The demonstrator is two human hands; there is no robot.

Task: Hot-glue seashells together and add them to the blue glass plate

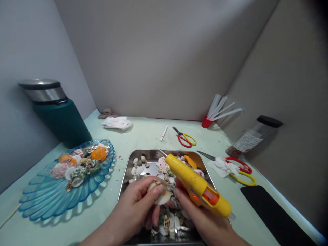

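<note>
My left hand [139,201] pinches a pale seashell [163,196] between thumb and fingers, over the metal tray. Wrapped round the handle of a yellow hot glue gun [193,181] is my right hand [202,218]. The gun's metal nozzle points up and to the left, above the tray, apart from the shell in my left hand. A small red light glows on its side, and a clear glue stick end sticks out of the back. Below both hands, the metal tray [124,176] holds many small shells of several shapes. My right fingers are partly hidden behind the gun.
A blue scalloped plate [48,201] with shells stands left, before a teal bottle [60,119]. Scissors [187,138] and a marker [164,133] lie behind the tray. To the right are larger scissors [246,171], a tissue, a jar [251,136], a black slab [274,215] and a red cup [206,122] of glue sticks.
</note>
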